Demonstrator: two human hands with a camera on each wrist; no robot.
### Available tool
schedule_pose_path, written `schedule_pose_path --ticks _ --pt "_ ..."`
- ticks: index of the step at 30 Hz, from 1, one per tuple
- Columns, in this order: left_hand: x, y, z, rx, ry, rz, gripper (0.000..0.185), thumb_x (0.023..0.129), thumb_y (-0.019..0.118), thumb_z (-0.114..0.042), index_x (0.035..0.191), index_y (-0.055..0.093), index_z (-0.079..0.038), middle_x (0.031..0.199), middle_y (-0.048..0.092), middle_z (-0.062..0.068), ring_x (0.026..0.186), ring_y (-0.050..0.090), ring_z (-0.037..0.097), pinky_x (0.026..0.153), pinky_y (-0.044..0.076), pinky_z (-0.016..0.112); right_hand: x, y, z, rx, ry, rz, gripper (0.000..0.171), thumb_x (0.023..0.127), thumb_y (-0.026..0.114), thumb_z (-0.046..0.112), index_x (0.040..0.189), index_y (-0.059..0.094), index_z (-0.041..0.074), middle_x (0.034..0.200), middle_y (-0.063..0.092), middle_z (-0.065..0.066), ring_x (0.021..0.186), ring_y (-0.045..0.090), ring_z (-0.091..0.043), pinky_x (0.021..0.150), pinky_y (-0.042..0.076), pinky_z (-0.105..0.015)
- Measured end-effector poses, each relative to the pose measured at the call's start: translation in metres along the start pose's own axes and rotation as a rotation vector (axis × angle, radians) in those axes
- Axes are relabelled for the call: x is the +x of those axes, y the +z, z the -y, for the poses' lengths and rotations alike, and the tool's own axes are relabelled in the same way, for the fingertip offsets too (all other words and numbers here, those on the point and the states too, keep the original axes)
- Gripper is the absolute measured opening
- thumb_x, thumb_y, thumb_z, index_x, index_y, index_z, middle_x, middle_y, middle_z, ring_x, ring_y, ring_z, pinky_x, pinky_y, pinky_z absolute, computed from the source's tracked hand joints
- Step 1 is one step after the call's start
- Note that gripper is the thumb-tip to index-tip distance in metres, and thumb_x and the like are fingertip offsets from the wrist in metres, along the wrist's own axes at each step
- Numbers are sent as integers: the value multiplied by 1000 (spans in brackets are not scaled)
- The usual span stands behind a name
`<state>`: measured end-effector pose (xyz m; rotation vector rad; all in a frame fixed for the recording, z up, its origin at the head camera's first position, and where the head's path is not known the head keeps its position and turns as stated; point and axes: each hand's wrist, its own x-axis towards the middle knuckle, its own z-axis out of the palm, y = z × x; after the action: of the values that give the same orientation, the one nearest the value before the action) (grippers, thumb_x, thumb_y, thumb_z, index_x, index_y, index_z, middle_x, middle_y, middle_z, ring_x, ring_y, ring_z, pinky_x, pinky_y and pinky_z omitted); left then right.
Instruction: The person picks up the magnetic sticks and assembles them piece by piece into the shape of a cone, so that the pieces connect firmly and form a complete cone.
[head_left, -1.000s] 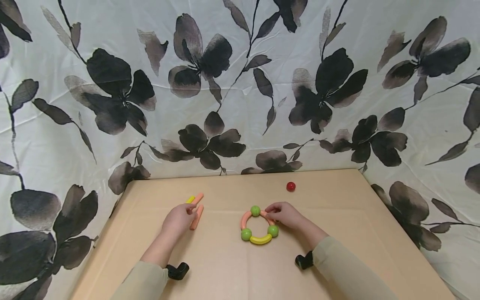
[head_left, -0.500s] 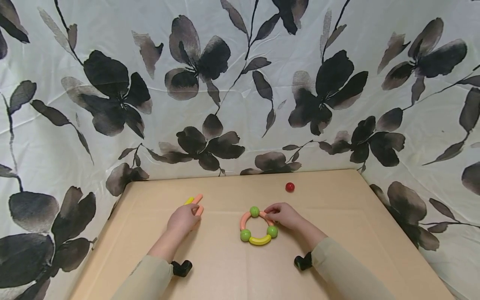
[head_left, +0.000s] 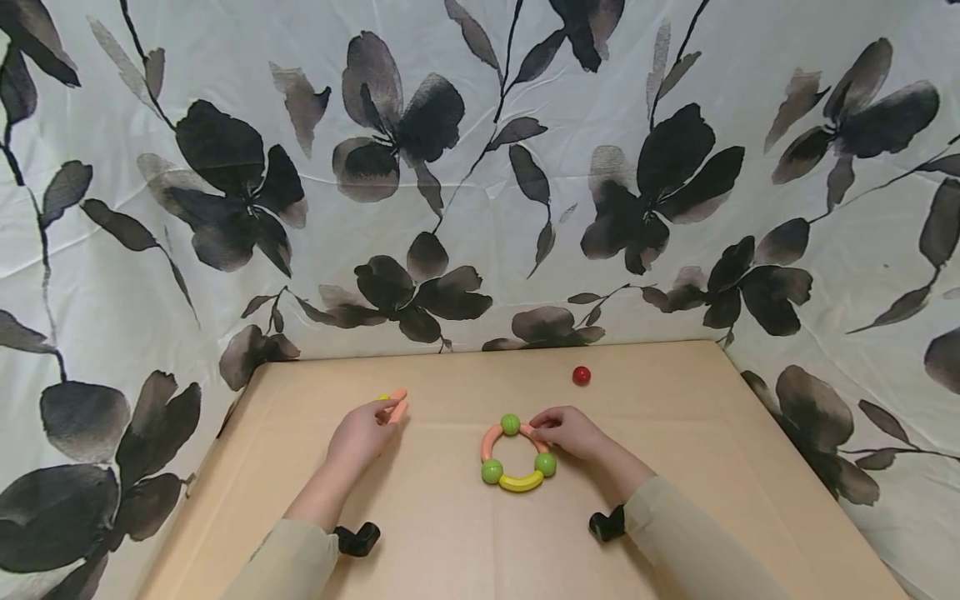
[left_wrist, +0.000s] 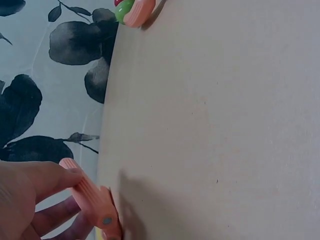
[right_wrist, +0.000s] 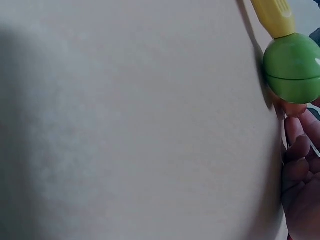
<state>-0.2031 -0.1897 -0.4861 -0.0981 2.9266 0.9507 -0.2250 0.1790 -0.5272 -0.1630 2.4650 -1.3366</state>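
My left hand (head_left: 358,435) pinches a ribbed orange magnetic stick (left_wrist: 86,192), which tilts up from the table with a small metal disc at its near end. Close by lie another orange stick (head_left: 400,393) and a yellow stick (head_left: 383,397), both partly hidden by the hand. Mid-table is a ring of green balls (head_left: 511,425), orange curved pieces (head_left: 489,442) and one yellow curved piece (head_left: 521,482). At its right side, my right hand (head_left: 573,431) grips an orange curved piece. A green ball (right_wrist: 294,67) hides much of that grip in the right wrist view.
A red ball (head_left: 581,376) sits near the back edge of the tan table (head_left: 465,550). Floral cloth (head_left: 480,208) hangs behind and along the sides. Each wrist wears a black camera, such as the left one (head_left: 357,540).
The left fingers have closed on the orange stick that lay flat beside them and raised it; less of it shows now. The right hand and the ring stay in place.
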Motion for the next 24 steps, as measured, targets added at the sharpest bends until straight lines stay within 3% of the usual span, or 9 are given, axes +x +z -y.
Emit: schedule_pose_path --ticks 4,12,20,24 --pt "-1 4 -4 -47 44 -22 41 92 68 -20 132 65 -10 98 68 4 85 58 22 67 42 33 -1 0 0 -6 -2 -1 21 88 75 18 105 73 5 89 64 -2 81 55 -17 70 47 -28" --pt "-2 19 -23 -160 88 -36 41 91 72 -25 131 65 -20 100 67 -2 81 60 13 63 47 29 0 0 -2 -11 -17 -1 22 88 75 18 106 73 5 89 65 -2 81 55 -16 70 46 -28" --pt "-1 38 -58 -319 129 5 43 90 74 -24 131 63 -26 101 64 -5 87 61 14 67 50 31 2 0 -4 -21 -10 1 23 88 76 19 106 73 6 89 65 -1 81 55 -16 72 47 -29" --pt "1 50 -77 -362 187 19 45 90 73 -21 133 61 -25 102 65 -5 91 63 15 73 52 34 2 0 -4 -22 -6 0 22 88 76 20 105 74 7 89 65 -1 82 55 -16 73 47 -28"
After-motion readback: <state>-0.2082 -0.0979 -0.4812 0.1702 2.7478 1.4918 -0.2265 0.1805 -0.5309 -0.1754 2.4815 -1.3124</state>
